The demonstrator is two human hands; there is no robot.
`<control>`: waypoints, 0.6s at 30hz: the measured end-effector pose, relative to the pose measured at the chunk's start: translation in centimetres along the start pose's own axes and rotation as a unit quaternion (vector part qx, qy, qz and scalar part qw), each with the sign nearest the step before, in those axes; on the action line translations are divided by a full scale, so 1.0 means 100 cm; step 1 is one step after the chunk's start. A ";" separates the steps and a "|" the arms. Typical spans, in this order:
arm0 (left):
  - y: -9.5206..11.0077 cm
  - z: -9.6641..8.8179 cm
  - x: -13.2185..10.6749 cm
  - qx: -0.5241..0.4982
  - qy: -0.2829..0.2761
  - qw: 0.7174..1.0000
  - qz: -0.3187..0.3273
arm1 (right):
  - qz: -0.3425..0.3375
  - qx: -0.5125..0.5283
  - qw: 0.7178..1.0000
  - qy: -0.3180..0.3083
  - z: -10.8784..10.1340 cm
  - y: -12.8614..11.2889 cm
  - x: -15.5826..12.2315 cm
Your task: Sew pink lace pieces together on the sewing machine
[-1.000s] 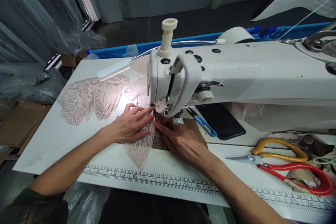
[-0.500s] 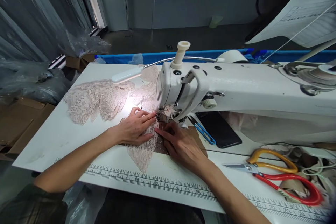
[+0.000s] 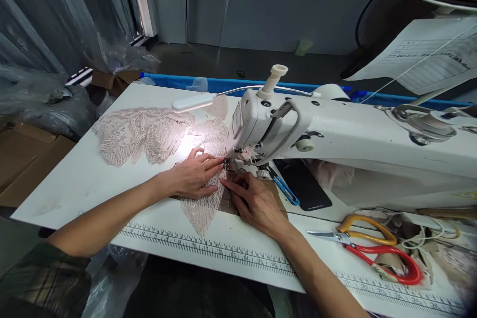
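Note:
A piece of pale pink lace (image 3: 203,211) lies under the needle area of a white sewing machine (image 3: 357,131). My left hand (image 3: 196,176) rests flat on this lace, fingers stretched toward the presser foot (image 3: 228,163). At the lace's right edge, my right hand (image 3: 255,198) touches it with an extended index finger; the other fingers are curled, and whether they pinch anything is hidden. More pink lace (image 3: 145,134) is heaped to the left, under the glow of a small white lamp (image 3: 193,102).
Blue thread snips (image 3: 286,190) and a black phone (image 3: 307,186) lie under the machine arm. Scissors with orange and red handles (image 3: 367,238) rest at the right, near fabric scraps. A printed ruler (image 3: 208,248) runs along the table's front edge. Cardboard boxes (image 3: 28,159) stand at left.
The camera view has turned slightly, so the machine and scissors appear shifted. Both hands stay at nearly the same place on the lace beside the presser foot.

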State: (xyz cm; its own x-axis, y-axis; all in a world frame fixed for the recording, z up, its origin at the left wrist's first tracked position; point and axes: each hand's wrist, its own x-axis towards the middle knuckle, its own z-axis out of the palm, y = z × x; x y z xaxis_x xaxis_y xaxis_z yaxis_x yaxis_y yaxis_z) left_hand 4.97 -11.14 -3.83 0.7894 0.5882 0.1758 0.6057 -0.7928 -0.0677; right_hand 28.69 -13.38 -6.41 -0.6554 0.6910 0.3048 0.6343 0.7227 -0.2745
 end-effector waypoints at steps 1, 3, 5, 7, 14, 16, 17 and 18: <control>0.001 0.000 0.000 0.014 0.007 1.000 0.005 | -0.001 0.000 1.000 0.000 0.000 0.000 0.000; 0.003 0.000 0.000 0.028 0.018 0.999 0.024 | -0.004 0.001 1.000 0.005 0.000 0.000 0.000; 0.003 0.001 -0.001 0.027 0.031 0.998 0.050 | -0.003 -0.002 1.000 0.010 0.001 -0.001 0.000; 0.002 0.002 -0.001 0.027 0.046 0.997 0.063 | -0.004 -0.012 1.000 0.014 0.002 -0.001 0.000; 0.002 0.008 0.001 0.038 0.069 0.996 0.033 | -0.013 -0.071 0.997 0.026 0.000 -0.003 0.005; 0.004 0.008 0.002 0.039 0.072 0.996 0.021 | -0.002 -0.084 0.996 0.015 -0.001 -0.004 0.007; 0.004 0.008 0.003 0.041 0.073 0.996 0.017 | 0.003 -0.087 0.996 0.009 -0.002 -0.004 0.008; 0.005 0.007 0.004 0.044 0.073 0.996 0.013 | 0.005 -0.090 0.996 0.004 -0.002 -0.004 0.009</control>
State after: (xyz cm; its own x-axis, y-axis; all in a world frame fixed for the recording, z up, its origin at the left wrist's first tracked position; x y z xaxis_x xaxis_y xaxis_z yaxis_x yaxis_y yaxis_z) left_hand 5.69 -11.18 -4.51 0.7858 0.5330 0.3138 0.5970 -0.7862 -0.1594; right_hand 27.91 -13.07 -5.86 -0.6457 0.6977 0.3102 0.7046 0.7010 -0.1100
